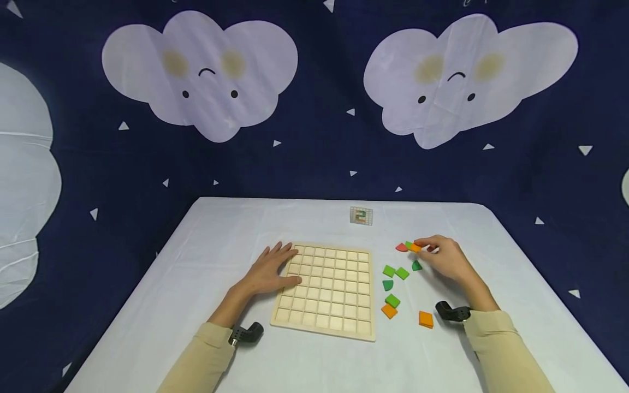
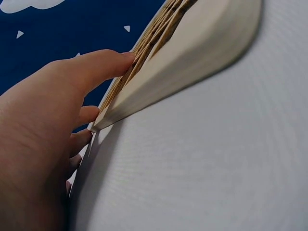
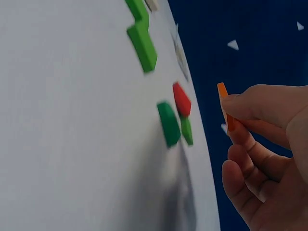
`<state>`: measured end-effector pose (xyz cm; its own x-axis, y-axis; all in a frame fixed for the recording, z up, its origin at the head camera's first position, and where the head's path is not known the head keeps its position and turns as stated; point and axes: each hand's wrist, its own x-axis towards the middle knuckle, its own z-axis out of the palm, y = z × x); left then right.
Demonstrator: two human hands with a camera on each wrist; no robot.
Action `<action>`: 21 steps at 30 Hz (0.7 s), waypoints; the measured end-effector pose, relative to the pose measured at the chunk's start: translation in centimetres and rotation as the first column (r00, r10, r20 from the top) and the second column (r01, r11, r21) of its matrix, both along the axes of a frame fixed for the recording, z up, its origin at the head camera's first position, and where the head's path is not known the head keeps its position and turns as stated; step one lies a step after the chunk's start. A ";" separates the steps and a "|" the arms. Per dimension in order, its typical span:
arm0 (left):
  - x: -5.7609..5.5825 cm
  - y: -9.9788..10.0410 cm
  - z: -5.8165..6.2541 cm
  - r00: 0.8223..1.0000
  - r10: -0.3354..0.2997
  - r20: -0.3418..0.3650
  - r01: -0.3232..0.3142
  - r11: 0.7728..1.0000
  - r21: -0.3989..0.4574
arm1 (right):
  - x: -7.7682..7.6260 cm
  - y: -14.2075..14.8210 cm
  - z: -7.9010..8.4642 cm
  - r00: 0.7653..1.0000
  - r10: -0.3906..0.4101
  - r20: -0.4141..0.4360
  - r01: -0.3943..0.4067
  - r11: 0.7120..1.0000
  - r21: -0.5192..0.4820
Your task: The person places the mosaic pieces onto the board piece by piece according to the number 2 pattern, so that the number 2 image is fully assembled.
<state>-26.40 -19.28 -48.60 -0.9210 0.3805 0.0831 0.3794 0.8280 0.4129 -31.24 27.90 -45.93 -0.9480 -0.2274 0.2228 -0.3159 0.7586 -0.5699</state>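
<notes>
Touching compartmented board (image 1: 332, 292), left hand (image 1: 267, 273), pinching orange tile (image 3: 223, 94), right hand (image 1: 444, 258)

The left hand (image 1: 267, 272) is lying palm down, its fingers spreading toward the counter's (image 1: 295, 218) far edge; the right hand (image 1: 447, 262) is pinching, held raised nearer the right edge.

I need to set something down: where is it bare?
Bare: beyond the board, left of the small card; left of the left hand; right of the right hand. Crowded: between board and right hand, where coloured pieces lie.
</notes>
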 end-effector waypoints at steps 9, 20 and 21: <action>0.0 0.3 -0.1 1.000 0.004 0.004 -0.004 1.000 -0.002 | 0.5 -2.7 0.5 0.998 0.060 0.026 -0.060 0.998 -0.025; 0.2 0.2 -0.1 1.000 0.001 -0.014 -0.001 1.000 0.004 | 0.1 -5.5 0.5 0.989 0.146 0.019 -0.145 0.988 -0.046; 0.2 0.2 -0.1 1.000 -0.002 -0.019 0.002 1.000 0.005 | 0.1 -5.7 0.4 0.989 0.149 0.018 -0.148 0.988 -0.042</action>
